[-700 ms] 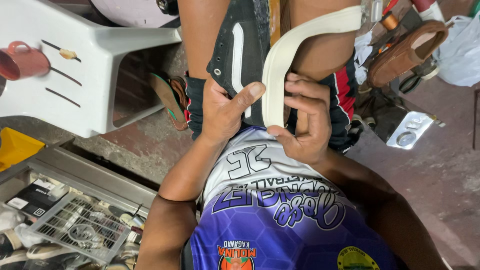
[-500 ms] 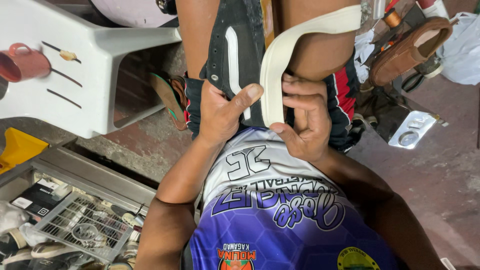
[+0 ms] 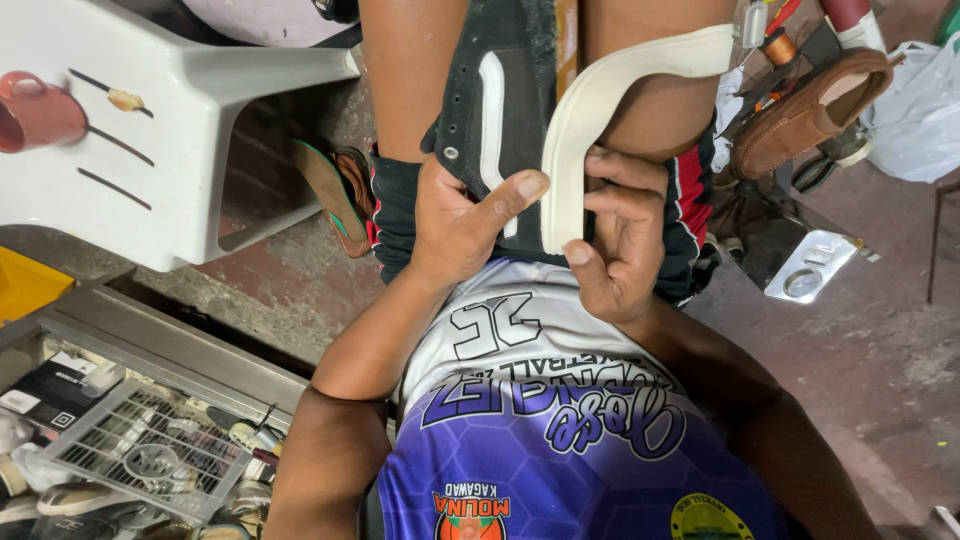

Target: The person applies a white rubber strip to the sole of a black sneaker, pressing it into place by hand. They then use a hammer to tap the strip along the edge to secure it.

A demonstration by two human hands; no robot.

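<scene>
A black sneaker (image 3: pixel 490 90) with a white side stripe rests between my knees, heel end toward my chest. Its cream rubber sole band (image 3: pixel 600 100) stands peeled away from the shoe and curves up to the right. My left hand (image 3: pixel 455 220) grips the sneaker's heel end, with the thumb pressed across to the edge of the band. My right hand (image 3: pixel 615 235) pinches the lower end of the cream band between thumb and fingers. The two hands sit close together just above my purple and white shirt.
A white plastic chair (image 3: pixel 200 110) carries a red mug (image 3: pixel 35 110) at the left. A sandal (image 3: pixel 330 195) lies under it. At the right are a brown loafer (image 3: pixel 805 115), a white bag (image 3: pixel 915 100) and a small metal tray (image 3: pixel 810 265). A tool box with a wire rack (image 3: pixel 140 450) sits lower left.
Both hands keep the same hold on the sneaker and the band. The view has shifted only slightly.
</scene>
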